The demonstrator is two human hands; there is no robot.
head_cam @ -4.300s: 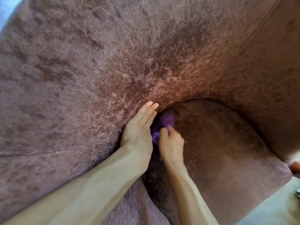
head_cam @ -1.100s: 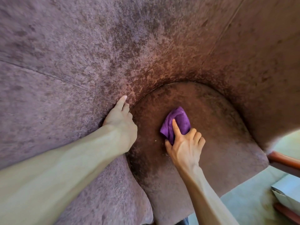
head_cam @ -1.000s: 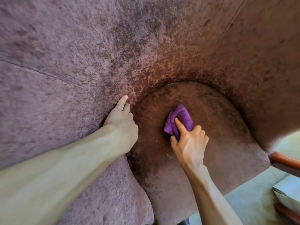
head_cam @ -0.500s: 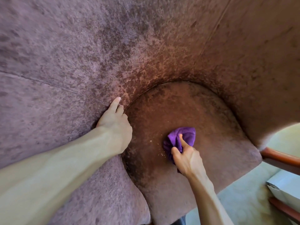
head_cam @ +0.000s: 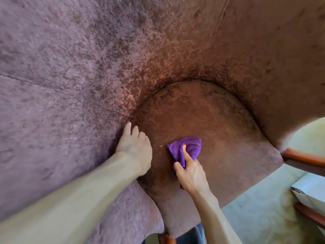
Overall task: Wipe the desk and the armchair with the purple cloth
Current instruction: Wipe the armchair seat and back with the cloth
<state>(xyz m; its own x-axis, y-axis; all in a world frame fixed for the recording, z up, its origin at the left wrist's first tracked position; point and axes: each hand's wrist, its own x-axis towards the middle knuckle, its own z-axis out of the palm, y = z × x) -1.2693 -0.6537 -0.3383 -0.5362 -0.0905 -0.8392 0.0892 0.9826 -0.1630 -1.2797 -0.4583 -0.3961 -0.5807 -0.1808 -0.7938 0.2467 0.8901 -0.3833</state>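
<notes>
1. Wiping the seat (head_cam: 219, 131) of the armchair (head_cam: 88, 59) is the step in hand; the desk is not in view, so its state cannot be judged.
2. The right hand (head_cam: 190, 175) has its fingers closed on the bunched cloth (head_cam: 186, 148), with one finger stretched along it and pressing it to the seat, a little toward 7 o'clock from the seat's middle.
3. The left hand (head_cam: 135, 147) lies at 9 o'clock of the cloth, near it but apart. Its fingers are loosely curled, holding nothing, and they rest at the crease where the seat meets the side wall.
4. To do it well, the person should probably spread the cloth flatter, so more of it touches the fabric.
5. Pale crumbs (head_cam: 173, 139) show just beside the cloth at 10 o'clock; strokes toward the front edge at 6 o'clock would likely push them off.
6. The pile seems to mark easily, so strokes in one direction may leave it more even.
</notes>
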